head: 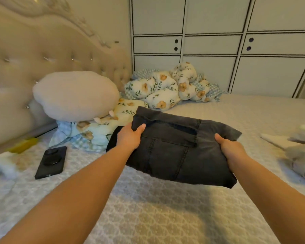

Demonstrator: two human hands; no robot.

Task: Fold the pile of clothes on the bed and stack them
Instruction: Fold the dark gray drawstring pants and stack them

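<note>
Holding folded dark grey jeans above the bed, lifted clear of the patterned cover with a shadow beneath. Left hand clamped on the left edge, thumb on top, fingers tucked under; right hand gripping the right edge the same way (fingers hidden below the denim). Behind the left hand, a black folded garment lying on the cover. Further left, a black phone face down. White clothing crumpled at the right edge.

Black phone lies on the bedspread — round cushion behind.
</note>
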